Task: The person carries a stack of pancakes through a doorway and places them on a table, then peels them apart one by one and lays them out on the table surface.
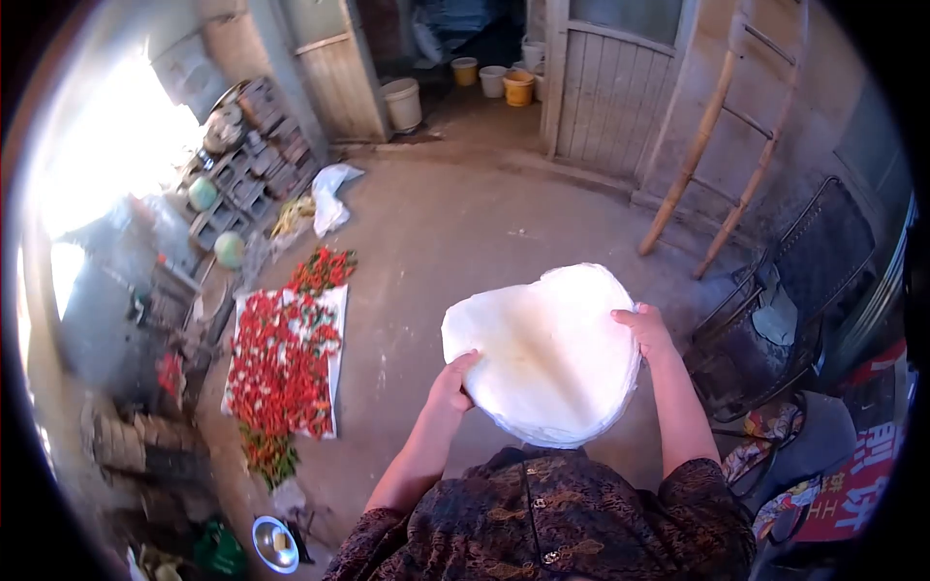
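A stack of thin white sheets (547, 353), likely light, floppy and easily torn, is held at chest height above the floor (436, 232), pinched at opposite rims by the left hand (455, 378) and right hand (644, 329), where it is best supported.

Red chillies (281, 363) lie spread on a white cloth (336, 320) on the ground. Beyond the cloth stand stacked grey blocks (257, 160) and a white bucket (402, 102). Right of the cloth, well apart, a bamboo ladder (722, 145) leans against the wall.
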{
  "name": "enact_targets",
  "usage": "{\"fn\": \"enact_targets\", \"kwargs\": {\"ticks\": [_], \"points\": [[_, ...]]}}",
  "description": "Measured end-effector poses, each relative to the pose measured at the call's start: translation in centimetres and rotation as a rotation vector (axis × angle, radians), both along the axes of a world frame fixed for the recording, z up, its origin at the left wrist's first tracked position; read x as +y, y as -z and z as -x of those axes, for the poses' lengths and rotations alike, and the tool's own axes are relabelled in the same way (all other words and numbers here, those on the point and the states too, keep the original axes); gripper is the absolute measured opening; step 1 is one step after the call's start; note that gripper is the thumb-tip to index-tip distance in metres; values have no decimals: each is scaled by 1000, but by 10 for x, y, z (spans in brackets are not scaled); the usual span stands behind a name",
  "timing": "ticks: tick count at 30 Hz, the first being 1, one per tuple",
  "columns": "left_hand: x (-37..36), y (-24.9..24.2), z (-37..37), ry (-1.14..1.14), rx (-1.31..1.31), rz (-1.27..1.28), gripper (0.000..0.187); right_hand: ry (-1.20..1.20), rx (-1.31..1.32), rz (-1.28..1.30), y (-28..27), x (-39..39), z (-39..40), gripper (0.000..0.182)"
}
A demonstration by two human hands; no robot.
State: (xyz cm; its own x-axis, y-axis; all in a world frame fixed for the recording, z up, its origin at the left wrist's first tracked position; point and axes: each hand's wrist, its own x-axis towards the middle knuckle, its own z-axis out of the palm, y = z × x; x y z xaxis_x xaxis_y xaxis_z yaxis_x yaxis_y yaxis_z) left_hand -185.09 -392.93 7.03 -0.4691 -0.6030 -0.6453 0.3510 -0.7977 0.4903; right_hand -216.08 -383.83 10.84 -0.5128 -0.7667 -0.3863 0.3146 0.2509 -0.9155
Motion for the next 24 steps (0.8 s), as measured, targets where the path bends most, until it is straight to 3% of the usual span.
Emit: {"fn": "enact_targets", "kwargs": {"ticks": [8, 12, 14, 18, 21, 24], "points": [[-242, 37, 61, -3, 96, 4, 44, -35, 56, -31, 20, -256, 70, 42], [-352, 4, 50, -113, -41, 78, 42, -170, 27, -32, 11, -399, 68, 43], [-397, -14, 55, -73, 121, 273, 45, -195, 79, -61, 29, -480, 75, 44], [-535, 11, 46, -182, 39, 233, 46, -350, 148, -43, 2, -622, 67, 47], [-640, 22, 63, -239, -22, 193, 46, -315, 7, 3, 5, -719, 86, 51], [-729, -5, 87, -109, 204, 227, 45, -238, 182, 43, 1, -801, 100, 48]]}}
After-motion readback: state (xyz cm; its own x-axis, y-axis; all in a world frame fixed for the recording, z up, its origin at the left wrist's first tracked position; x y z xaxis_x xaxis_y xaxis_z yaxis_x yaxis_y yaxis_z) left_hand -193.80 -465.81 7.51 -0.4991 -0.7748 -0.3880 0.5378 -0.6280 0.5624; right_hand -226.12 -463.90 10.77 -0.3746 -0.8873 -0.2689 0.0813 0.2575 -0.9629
